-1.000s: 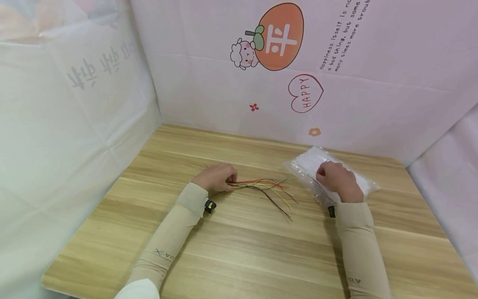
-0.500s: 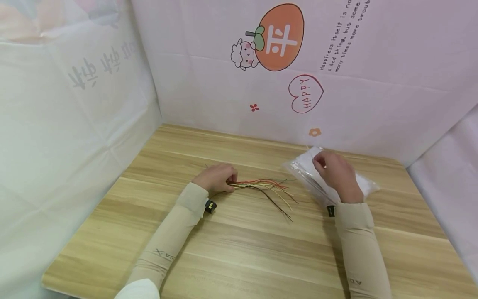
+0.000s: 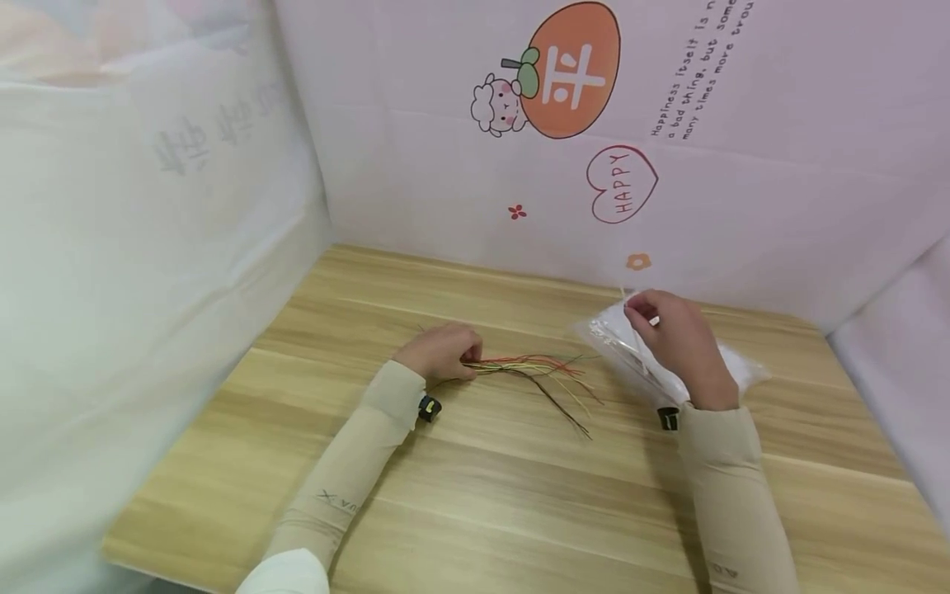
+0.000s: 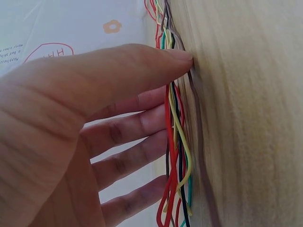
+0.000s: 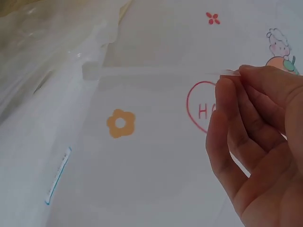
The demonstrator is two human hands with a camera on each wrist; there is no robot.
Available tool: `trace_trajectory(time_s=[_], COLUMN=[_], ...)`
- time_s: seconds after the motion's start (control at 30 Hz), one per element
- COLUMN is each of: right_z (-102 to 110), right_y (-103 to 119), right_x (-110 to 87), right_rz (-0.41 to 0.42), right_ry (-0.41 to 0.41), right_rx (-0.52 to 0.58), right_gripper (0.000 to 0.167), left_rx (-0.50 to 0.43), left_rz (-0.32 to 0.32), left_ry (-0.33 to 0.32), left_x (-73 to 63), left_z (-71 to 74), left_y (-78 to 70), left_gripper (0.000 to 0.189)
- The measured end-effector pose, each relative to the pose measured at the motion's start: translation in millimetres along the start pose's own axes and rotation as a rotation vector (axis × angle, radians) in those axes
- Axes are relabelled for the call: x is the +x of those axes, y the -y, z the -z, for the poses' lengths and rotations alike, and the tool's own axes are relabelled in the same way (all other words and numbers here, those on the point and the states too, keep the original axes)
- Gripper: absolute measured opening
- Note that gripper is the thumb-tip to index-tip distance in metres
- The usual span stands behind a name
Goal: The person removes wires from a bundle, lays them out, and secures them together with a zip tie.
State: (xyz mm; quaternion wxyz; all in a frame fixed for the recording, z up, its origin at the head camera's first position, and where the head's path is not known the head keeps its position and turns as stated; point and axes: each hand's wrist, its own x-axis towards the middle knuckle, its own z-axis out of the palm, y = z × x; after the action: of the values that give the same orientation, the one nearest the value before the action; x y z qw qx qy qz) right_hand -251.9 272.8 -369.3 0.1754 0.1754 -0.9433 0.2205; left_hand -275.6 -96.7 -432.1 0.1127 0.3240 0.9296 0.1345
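Note:
My left hand (image 3: 443,351) pinches a bundle of thin coloured wires (image 3: 519,365) between thumb and fingers, low over the table. Red, yellow, black, green and brown strands show in the left wrist view, and their loose ends fan out to the right. Above a clear plastic bag (image 3: 613,337) with white contents, my right hand (image 3: 679,342) pinches one end of a thin white cable tie (image 5: 151,72) between thumb and forefinger. The tie's square head points away from the fingers, seen against the bag in the right wrist view.
The bag lies at the back right of the wooden table (image 3: 475,503). A printed white cloth (image 3: 416,165) stands behind the table, and plain white cloth hangs at both sides. Small dark devices sit at both wrists.
My right hand has risen off the bag towards the back, and the white cable tie now shows in its fingers. The left hand keeps its hold on the wires. The head view shifts slightly.

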Motion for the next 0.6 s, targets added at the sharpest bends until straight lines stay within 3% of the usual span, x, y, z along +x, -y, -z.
trace_trajectory(time_s=[0.33, 0.6], right_z=[13, 18], right_y=[39, 71], right_x=[3.8, -5.6], right_rz=[0.104, 0.162], right_ry=[0.154, 0.264], right_rx=[-0.123, -0.182], right_gripper=[0.010, 0.011], left_rx=[-0.012, -0.014], left_rz=[0.002, 0.008], left_ry=[0.003, 0.004], left_x=[4.6, 5.5], left_z=[-1.6, -1.4], left_y=[1.2, 2.1], left_gripper=[0.020, 0.020])
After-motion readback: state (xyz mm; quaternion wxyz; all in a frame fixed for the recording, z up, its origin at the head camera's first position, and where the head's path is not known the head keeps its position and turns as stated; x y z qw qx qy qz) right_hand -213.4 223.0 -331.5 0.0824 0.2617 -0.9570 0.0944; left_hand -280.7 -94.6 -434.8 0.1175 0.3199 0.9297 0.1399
